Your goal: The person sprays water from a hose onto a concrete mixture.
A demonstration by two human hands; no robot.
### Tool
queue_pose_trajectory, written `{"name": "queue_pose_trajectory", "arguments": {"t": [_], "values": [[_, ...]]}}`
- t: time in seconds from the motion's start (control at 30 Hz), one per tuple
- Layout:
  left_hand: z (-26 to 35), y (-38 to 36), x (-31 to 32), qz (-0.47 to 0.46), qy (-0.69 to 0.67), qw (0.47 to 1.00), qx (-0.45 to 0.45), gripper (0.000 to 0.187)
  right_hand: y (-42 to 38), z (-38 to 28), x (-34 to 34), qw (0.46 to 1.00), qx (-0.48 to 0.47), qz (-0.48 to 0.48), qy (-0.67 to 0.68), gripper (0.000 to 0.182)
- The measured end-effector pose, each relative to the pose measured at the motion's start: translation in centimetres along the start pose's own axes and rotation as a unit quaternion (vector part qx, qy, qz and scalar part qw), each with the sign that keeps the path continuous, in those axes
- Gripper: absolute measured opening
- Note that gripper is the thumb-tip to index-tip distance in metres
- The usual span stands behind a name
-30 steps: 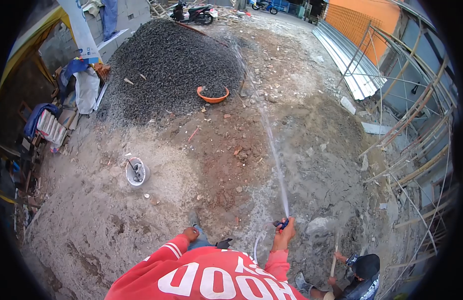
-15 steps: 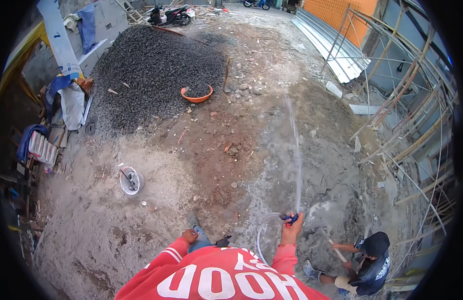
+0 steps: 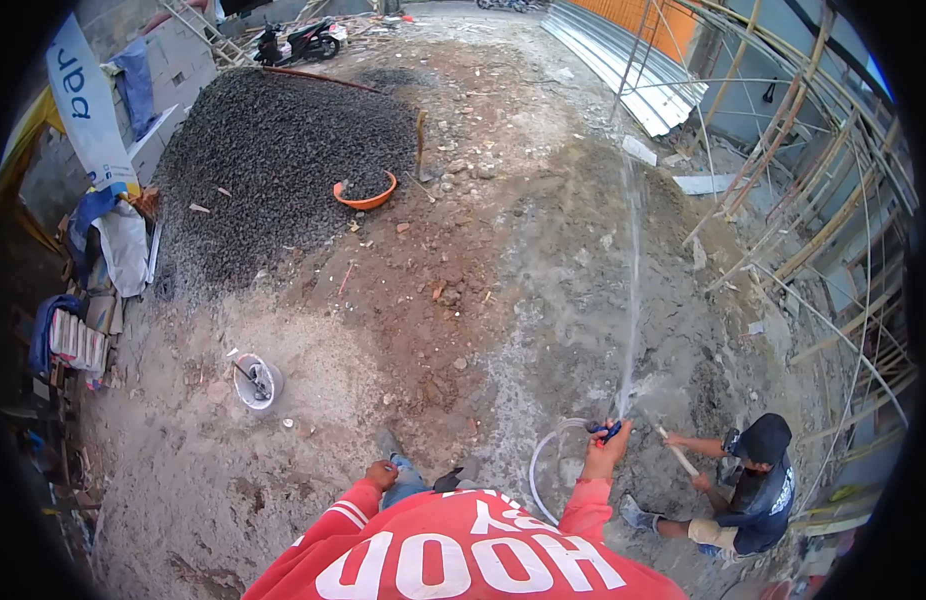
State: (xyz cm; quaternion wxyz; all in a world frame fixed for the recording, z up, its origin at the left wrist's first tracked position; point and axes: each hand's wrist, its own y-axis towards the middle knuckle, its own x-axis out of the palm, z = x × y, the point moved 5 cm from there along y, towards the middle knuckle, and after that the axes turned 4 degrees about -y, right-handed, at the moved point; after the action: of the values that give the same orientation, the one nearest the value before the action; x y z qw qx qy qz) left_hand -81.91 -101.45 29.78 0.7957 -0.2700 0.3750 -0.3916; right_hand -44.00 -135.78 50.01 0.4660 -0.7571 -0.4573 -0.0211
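Note:
My right hand (image 3: 605,457) is wrapped around a dark blue hose nozzle (image 3: 604,431). From the nozzle a thin jet of water (image 3: 635,280) shoots forward over the wet grey ground. A clear hose (image 3: 535,470) loops from the nozzle back toward my body. My left hand (image 3: 383,474) hangs low beside my leg, its fingers curled, with nothing visible in them. At the right, close to my right hand, a person in a black cap (image 3: 758,490) grips a pale wooden handle (image 3: 680,458) with both hands; the handle's far end is hard to make out.
A bucket (image 3: 271,383) with a tool inside stands at the left. Behind it rises a dark gravel pile (image 3: 273,170) with an orange basin (image 3: 366,202) on its edge. Bamboo scaffolding (image 3: 813,230) and corrugated sheets (image 3: 633,75) line the right side. A motorbike (image 3: 303,42) is parked far back.
My right hand and the nozzle have shifted right, and the water jet now falls farther right. The person in the cap has raised the wooden handle slightly. My view has turned a little to the right.

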Motion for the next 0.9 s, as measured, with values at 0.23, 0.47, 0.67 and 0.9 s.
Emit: {"name": "queue_pose_trajectory", "arguments": {"t": [0.23,0.47,0.67,0.9], "values": [[1.0,-0.8,-0.4,-0.006,-0.011,1.0,0.009,0.023,-0.5,0.4,-0.4,1.0,-0.017,-0.01,0.013,0.019],[1.1,-1.4,-0.7,0.002,-0.014,1.0,0.013,0.022,-0.7,1.2,-0.5,1.0,-0.016,0.027,0.003,0.021],[-0.1,-0.6,-0.7,0.01,0.023,0.999,0.038,0.021,-0.9,1.0,0.0,1.0,-0.021,0.0,0.021,0.02],[-0.6,-0.7,-0.7,0.017,-0.02,1.0,0.005,0.021,-0.2,0.3,-0.8,1.0,-0.018,0.007,0.022,0.023]]}}
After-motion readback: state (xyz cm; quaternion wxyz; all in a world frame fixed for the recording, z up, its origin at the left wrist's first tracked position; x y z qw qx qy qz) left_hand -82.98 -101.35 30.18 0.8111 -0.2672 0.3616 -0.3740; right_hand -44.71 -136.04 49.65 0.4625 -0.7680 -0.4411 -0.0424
